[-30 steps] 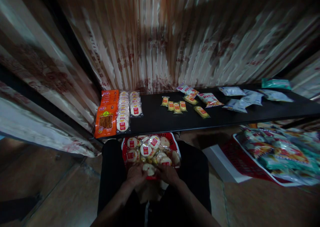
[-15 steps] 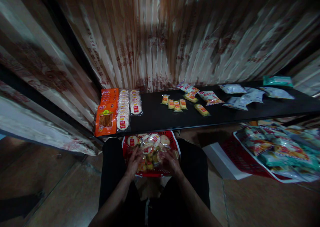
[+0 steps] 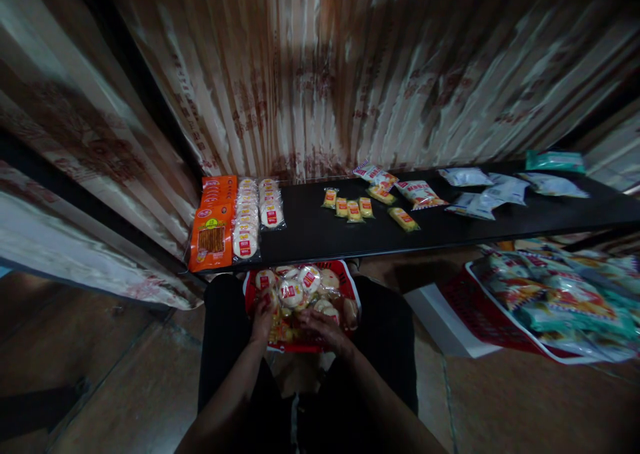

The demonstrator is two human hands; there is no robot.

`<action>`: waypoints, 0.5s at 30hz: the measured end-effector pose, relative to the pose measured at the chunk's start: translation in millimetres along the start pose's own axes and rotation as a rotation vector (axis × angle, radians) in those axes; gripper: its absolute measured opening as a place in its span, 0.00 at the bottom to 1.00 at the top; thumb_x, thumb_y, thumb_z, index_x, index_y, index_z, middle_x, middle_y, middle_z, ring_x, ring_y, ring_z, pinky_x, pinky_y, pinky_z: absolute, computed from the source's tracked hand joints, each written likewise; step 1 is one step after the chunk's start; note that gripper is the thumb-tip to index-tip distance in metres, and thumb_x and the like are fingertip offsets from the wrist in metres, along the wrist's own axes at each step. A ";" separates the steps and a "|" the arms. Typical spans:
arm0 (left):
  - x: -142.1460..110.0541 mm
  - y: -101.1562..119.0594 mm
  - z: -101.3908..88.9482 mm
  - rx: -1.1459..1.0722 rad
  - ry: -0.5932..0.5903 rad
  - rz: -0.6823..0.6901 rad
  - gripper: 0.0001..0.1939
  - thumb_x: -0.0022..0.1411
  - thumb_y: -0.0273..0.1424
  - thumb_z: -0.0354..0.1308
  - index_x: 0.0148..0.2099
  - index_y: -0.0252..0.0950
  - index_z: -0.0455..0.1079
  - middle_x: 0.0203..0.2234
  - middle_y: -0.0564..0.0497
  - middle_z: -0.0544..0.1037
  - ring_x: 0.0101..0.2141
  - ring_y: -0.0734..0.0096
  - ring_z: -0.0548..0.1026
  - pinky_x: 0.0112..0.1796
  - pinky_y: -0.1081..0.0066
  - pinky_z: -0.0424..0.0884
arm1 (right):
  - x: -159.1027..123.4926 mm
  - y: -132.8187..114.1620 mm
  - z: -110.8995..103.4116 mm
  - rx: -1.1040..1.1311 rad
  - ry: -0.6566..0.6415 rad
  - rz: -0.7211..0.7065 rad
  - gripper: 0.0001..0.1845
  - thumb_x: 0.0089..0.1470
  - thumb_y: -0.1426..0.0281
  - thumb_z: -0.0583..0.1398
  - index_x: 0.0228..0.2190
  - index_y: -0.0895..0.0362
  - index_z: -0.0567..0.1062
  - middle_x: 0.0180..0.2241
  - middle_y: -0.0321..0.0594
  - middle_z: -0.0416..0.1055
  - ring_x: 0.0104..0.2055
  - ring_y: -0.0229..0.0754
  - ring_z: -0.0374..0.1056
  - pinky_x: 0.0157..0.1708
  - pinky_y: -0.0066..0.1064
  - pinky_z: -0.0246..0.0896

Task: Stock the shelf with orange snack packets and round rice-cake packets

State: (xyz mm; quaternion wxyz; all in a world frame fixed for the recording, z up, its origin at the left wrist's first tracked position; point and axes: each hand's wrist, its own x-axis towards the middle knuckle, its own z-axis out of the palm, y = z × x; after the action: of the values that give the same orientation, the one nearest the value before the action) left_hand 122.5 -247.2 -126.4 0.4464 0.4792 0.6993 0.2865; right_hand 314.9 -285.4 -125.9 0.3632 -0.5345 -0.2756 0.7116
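Between my knees rests a red basket (image 3: 351, 282) with a white rim, filled with wrapped snacks. Round white crackers (image 3: 291, 293) with red labels lie on top, and small yellow packets (image 3: 285, 332) show nearer me. My left hand (image 3: 262, 319) is inside the basket's left side, against the wrapped crackers; its fingers are blurred, and whether they grip a packet I cannot tell. Over the yellow packets near the middle, my right hand (image 3: 323, 327) reaches leftward with its fingers stretched out, touching the packets and holding nothing that I can see.
A black shelf (image 3: 305, 241) runs across in front, bearing orange snack bags (image 3: 213, 234), rows of wrapped crackers (image 3: 246, 231), small yellow packets (image 3: 353, 211) and white bags (image 3: 500, 191). At right stands another red basket (image 3: 463, 314) heaped with bags, beside a white box (image 3: 445, 324). Curtains (image 3: 310, 107) hang behind.
My right hand has moved left from the basket's right side to its middle. My left hand has shifted slightly left and up. The crackers on top have shifted and show more plainly.
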 end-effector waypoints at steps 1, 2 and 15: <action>-1.2 0.2 0.2 0.010 -0.010 -0.001 0.13 0.62 0.34 0.52 0.48 0.37 0.68 0.45 0.46 0.74 0.45 0.65 0.72 0.46 0.61 0.69 | -1.5 -1.2 0.7 -0.004 -0.012 0.000 0.34 0.30 0.51 0.69 0.38 0.57 0.75 0.43 0.46 0.75 0.45 0.51 0.71 0.45 0.42 0.63; -3.1 0.4 0.1 0.024 -0.024 0.005 0.13 0.61 0.32 0.53 0.47 0.37 0.69 0.45 0.47 0.75 0.47 0.65 0.72 0.48 0.63 0.68 | -2.7 -2.5 1.2 -0.007 -0.015 -0.004 0.34 0.31 0.51 0.68 0.40 0.56 0.75 0.44 0.46 0.74 0.46 0.52 0.70 0.45 0.42 0.63; -28.5 5.4 8.1 0.179 -0.248 0.171 0.27 0.52 0.23 0.52 0.56 0.39 0.64 0.50 0.50 0.73 0.51 0.70 0.69 0.53 0.69 0.62 | -2.6 -3.1 1.8 0.058 0.030 -0.037 0.33 0.29 0.50 0.68 0.39 0.53 0.74 0.37 0.41 0.75 0.40 0.49 0.71 0.40 0.40 0.65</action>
State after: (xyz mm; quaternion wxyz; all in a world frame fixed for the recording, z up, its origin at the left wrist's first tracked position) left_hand 136.1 -271.7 -115.5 0.4590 0.6064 0.6181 0.1988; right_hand 314.3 -285.7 -121.4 0.3957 -0.5292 -0.2591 0.7045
